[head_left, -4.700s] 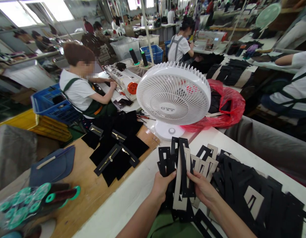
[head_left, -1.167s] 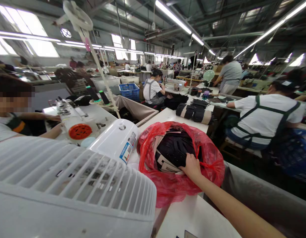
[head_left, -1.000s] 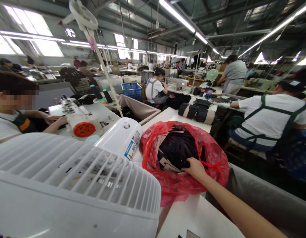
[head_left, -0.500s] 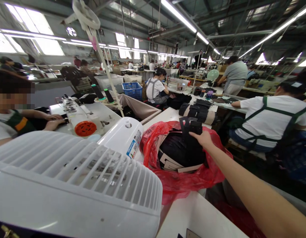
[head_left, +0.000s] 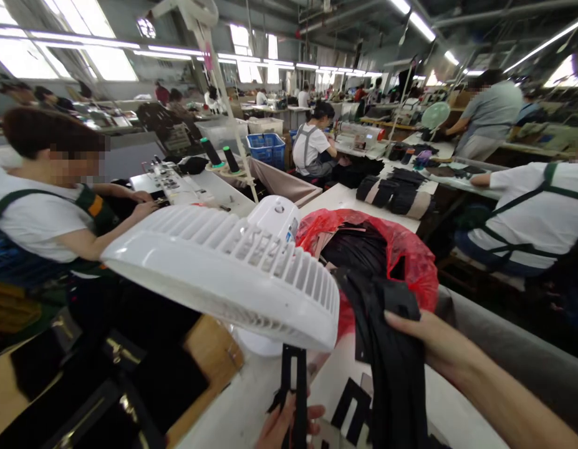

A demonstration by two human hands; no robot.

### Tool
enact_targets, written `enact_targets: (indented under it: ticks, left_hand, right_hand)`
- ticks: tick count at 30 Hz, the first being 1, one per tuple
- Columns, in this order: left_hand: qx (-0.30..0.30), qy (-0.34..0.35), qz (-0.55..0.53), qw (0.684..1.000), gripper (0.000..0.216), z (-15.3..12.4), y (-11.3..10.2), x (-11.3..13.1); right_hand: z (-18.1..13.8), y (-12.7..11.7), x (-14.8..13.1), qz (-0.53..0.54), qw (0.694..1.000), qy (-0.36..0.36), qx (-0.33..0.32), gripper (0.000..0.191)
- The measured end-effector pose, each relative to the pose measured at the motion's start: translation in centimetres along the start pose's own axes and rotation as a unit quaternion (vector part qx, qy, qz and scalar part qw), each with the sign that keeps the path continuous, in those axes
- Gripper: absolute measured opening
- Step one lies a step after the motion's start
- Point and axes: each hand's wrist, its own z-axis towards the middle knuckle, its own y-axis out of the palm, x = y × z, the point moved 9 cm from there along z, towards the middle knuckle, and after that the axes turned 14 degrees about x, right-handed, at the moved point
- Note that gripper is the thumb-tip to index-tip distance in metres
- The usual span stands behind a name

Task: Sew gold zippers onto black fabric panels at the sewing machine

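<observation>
My right hand (head_left: 426, 333) grips a bundle of long black fabric strips (head_left: 396, 374) that hangs down over the white tabletop, in front of the red plastic bag (head_left: 414, 249). More black material (head_left: 356, 249) and beige card-like strips lie inside the bag. At the bottom centre my left hand (head_left: 284, 424) is closed around a flat black piece with a long slot (head_left: 293, 368), held upright. Black cut-out pieces (head_left: 349, 405) lie on the white table between my two hands.
A white fan (head_left: 232, 274) stands at left centre, close above my left hand. Black pieces with gold zippers (head_left: 115, 362) lie on a wooden surface at lower left. Co-workers sit at left (head_left: 50, 212), ahead and at right. Rolled black bundles (head_left: 396, 190) lie behind the bag.
My right hand has come from the bag toward me, bringing the black strips out over the table. My left hand has come into view with the slotted black piece. The view has shifted.
</observation>
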Motion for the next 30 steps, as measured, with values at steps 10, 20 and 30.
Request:
enact_targets:
  ticks: [10, 20, 30]
  left_hand:
    - [0.003, -0.041, -0.081, 0.996, 0.049, -5.3, -2.1, 1.0]
    - [0.085, -0.008, -0.113, 0.99, 0.048, -9.1, -10.3, -2.6]
    - [0.087, 0.0, -0.051, 0.995, 0.053, -10.0, -13.3, -6.5]
  right_hand:
    - [-12.9, 8.6, 23.3, 0.036, 0.967, 0.225, -0.111, 0.043]
    - [-17.5, 6.8, 27.9, 0.0, 0.985, 0.161, -0.056, 0.027]
    - [-19.4, 6.8, 30.2, 0.01, 0.989, 0.142, -0.031, 0.043]
